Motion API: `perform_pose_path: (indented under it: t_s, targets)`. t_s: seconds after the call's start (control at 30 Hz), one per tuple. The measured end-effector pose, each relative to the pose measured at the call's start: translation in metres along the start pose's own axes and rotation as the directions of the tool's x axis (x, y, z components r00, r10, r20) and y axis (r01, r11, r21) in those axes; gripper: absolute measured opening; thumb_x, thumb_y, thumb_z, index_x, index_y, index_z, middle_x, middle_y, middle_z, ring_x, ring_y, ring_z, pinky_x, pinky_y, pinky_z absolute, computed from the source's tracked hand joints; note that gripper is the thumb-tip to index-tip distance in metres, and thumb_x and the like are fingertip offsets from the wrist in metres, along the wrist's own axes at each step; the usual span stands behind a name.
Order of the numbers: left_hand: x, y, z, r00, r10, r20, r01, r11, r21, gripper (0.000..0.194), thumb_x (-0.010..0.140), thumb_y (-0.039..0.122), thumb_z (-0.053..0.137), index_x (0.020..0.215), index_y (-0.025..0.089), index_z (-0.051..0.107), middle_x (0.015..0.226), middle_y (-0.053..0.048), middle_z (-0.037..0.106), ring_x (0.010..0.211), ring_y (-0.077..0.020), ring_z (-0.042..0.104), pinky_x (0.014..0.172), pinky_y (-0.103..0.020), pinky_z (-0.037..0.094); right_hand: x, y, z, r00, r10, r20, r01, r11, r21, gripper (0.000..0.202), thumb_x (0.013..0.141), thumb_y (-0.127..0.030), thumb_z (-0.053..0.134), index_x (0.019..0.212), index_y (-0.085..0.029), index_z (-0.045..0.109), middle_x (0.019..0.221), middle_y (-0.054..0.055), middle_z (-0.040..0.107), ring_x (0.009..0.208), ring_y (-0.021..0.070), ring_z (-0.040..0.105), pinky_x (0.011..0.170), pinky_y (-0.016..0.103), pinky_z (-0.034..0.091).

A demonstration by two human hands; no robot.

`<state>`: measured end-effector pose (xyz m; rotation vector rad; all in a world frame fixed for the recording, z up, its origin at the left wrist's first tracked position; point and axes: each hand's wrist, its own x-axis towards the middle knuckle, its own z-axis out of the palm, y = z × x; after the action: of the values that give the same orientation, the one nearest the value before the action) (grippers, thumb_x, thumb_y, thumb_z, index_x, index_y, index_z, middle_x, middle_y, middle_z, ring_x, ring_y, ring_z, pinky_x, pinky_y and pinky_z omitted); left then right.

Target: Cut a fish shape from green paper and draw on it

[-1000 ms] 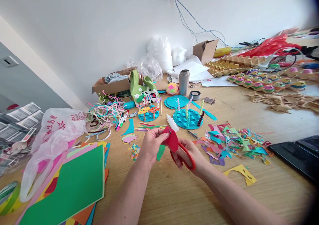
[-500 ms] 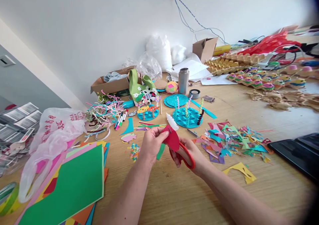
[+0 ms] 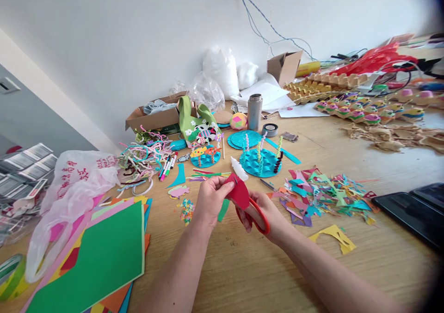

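My left hand (image 3: 212, 197) pinches a piece of red paper (image 3: 239, 194) between thumb and fingers, above the middle of the table. Red-handled scissors (image 3: 258, 218) are in my right hand (image 3: 262, 211), its fingers through the loops. The blades are mostly hidden behind the paper, with a dark tip showing near my left thumb. Just beyond my hands lies a white glue bottle (image 3: 239, 168). A green paper strip (image 3: 224, 210) rests on the table under the red paper. Past the bottle is a blue round base (image 3: 255, 165) with twisted pipe cleaners standing on it.
Coloured paper sheets (image 3: 93, 253) and a plastic bag (image 3: 69, 188) lie at left. Paper scraps (image 3: 329, 195) spread at right, beside a black device (image 3: 409, 216). Behind stand a metal flask (image 3: 255, 112), a smaller decorated base (image 3: 205, 160) and pipe cleaners (image 3: 145, 158). Painted egg cartons (image 3: 367, 109) sit back right.
Both hands, the red paper and the scissors hold nearly the same place. The whole view has shifted very slightly.
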<state>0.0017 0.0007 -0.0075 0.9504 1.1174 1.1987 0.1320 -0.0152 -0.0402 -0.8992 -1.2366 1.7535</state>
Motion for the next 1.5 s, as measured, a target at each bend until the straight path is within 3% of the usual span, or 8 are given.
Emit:
perform_pose_path:
  t_s: [0.6, 0.97, 1.5]
  targets:
    - [0.0006, 0.0024, -0.0009, 1.0, 0.0, -0.019, 0.0, 1.0, 0.007, 0.023, 0.062, 0.03, 0.073, 0.075, 0.012, 0.065, 0.072, -0.007, 0.07, 0.066, -0.0173, 0.064, 0.064, -0.028, 0.049, -0.0012, -0.0021, 0.0003, 0.999, 0.03, -0.023, -0.031, 0.999, -0.039, 0.02, 0.068, -0.033, 0.065, 0.074, -0.018, 0.054, 0.04, -0.007, 0.05, 0.031, 0.0077, 0.043, 0.033, 0.017, 0.033]
    - [0.0011, -0.0002, -0.0021, 1.0, -0.002, 0.009, 0.002, 1.0, 0.024, 0.024, 0.062, 0.029, 0.073, 0.076, 0.011, 0.067, 0.071, -0.008, 0.07, 0.068, -0.0181, 0.064, 0.064, -0.028, 0.049, -0.0001, -0.0012, 0.0017, 0.997, 0.062, -0.042, -0.062, 0.998, 0.001, 0.023, 0.067, -0.036, 0.066, 0.07, -0.018, 0.051, 0.042, -0.006, 0.051, 0.03, 0.0076, 0.045, 0.032, 0.017, 0.037]
    - [0.0, 0.0027, -0.0008, 1.0, -0.004, 0.01, 0.004, 1.0, 0.001, 0.024, 0.06, 0.029, 0.075, 0.074, 0.012, 0.066, 0.068, -0.006, 0.068, 0.068, -0.018, 0.064, 0.065, -0.028, 0.049, -0.0009, -0.0008, 0.0004, 0.998, 0.029, -0.056, -0.032, 0.998, -0.052, 0.015, 0.065, -0.028, 0.061, 0.065, -0.019, 0.048, 0.041, -0.008, 0.05, 0.029, 0.0064, 0.041, 0.03, 0.016, 0.033]
